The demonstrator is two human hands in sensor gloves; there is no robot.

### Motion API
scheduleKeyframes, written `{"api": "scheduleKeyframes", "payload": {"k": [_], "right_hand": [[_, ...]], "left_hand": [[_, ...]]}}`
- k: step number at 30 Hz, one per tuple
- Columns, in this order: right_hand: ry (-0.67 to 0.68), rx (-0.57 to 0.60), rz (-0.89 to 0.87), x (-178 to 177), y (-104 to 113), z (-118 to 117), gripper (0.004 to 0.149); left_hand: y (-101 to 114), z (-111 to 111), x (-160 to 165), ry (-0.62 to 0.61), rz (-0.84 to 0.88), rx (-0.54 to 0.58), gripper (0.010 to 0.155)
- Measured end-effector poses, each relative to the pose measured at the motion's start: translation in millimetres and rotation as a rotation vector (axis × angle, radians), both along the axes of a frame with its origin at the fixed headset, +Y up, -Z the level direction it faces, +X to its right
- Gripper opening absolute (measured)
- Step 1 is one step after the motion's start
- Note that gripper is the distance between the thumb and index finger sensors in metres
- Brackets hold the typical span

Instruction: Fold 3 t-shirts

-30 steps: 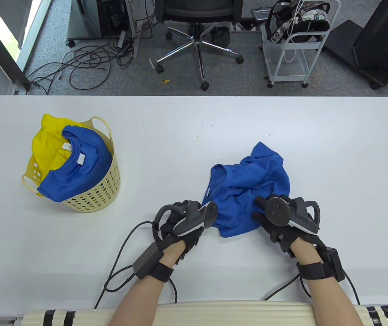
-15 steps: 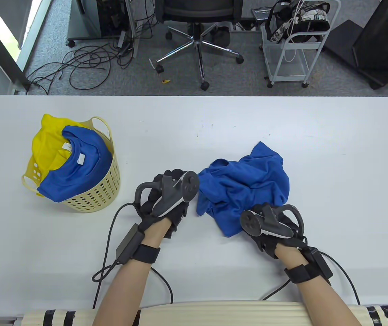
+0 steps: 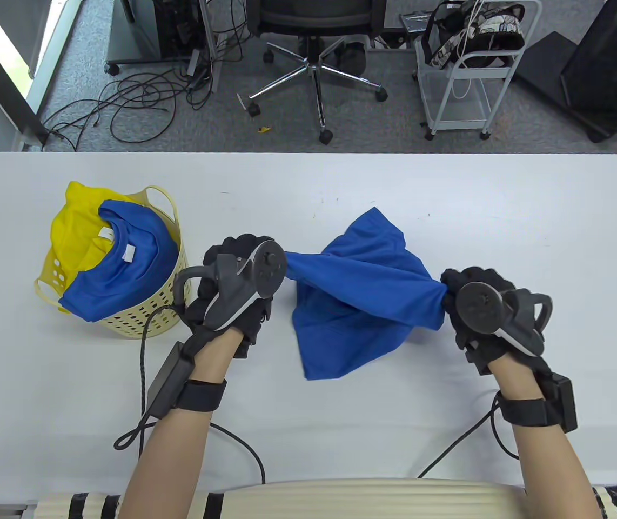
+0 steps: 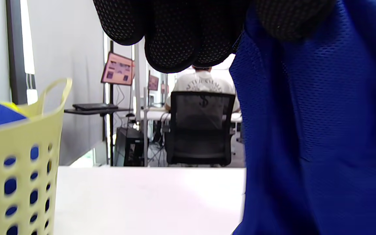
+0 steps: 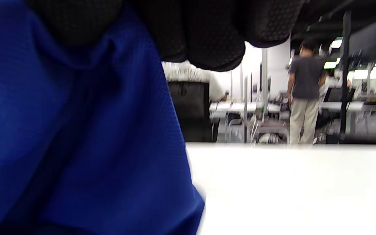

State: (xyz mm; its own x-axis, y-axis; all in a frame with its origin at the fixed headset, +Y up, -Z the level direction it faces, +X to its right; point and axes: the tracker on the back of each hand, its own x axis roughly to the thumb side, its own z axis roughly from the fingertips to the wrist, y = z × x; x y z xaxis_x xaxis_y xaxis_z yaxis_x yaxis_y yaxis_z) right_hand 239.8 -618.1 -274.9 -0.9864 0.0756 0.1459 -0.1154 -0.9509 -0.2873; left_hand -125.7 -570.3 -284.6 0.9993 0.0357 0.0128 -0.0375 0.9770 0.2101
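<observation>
Holding the blue shirt (image 3: 360, 281) up between my two hands, I am stretching it out so it can go flat before I fold it. My left hand (image 3: 235, 286) is gripping one end of the cloth, with my fingers (image 4: 175, 36) curled tight around it. My right hand (image 3: 484, 313) is gripping the other end the same way, fingers (image 5: 214, 36) bunched over the blue cloth. Both hands are clamped on the shirt and pulling away from each other, so the top edge is making a tight line from hand to hand. Below that line, one loose corner is reaching the white table (image 3: 395, 421) on my side and another is poking out on the far side.

I am judging that this pull is to shake out the wrinkles and find the shirt's shape. It is not laid flat yet, so no fold is started.

Up close, the cloth is looking thin and soft, with tiny holes like a sports shirt. My gloves are looking black and bumpy.

Farther left, a yellow basket (image 3: 162, 311) with lots of little holes is sitting on the table, well apart from the shirt I am holding. Another blue shirt (image 3: 119, 275) and a yellow shirt (image 3: 79, 227) are piled in it, waiting for their turn.
</observation>
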Motion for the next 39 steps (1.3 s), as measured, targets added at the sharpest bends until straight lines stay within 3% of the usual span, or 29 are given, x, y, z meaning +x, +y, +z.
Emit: {"api": "scheduleKeyframes", "payload": {"k": [5,8,11,16,19,22,27,30,34,39], "right_hand": [[-0.027,0.122,-0.008,8,68,-3,0.045],[-0.015,0.117,0.013,0,79,-11,0.045],[0.013,0.040,0.096,-16,60,-29,0.045],[0.050,-0.085,0.196,-49,-6,-61,0.045],[0.044,-0.152,0.157,-55,-35,-73,0.046],[0.040,-0.198,0.095,-47,-47,-74,0.052],[0.003,-0.252,0.144,-16,-69,-63,0.047],[-0.025,-0.350,0.201,0,-95,-61,0.048],[0.038,-0.497,0.235,2,-132,-58,0.062],[0.027,-0.368,0.256,-2,-141,-58,0.039]], "left_hand": [[35,8,-2,-0.009,0.046,0.082,0.041],[48,10,-6,-0.001,0.061,0.114,0.041],[48,9,-7,-0.004,0.055,0.102,0.040],[27,0,-4,0.005,-0.061,0.013,0.039],[17,-8,-6,0.033,-0.072,-0.024,0.039],[15,-11,-12,0.065,-0.097,-0.017,0.040],[17,-13,-22,0.095,-0.097,-0.010,0.040],[17,-12,-25,0.101,-0.096,-0.012,0.040],[16,-8,-27,0.104,-0.107,-0.017,0.040],[16,-3,-30,0.117,-0.122,-0.024,0.040]]}}
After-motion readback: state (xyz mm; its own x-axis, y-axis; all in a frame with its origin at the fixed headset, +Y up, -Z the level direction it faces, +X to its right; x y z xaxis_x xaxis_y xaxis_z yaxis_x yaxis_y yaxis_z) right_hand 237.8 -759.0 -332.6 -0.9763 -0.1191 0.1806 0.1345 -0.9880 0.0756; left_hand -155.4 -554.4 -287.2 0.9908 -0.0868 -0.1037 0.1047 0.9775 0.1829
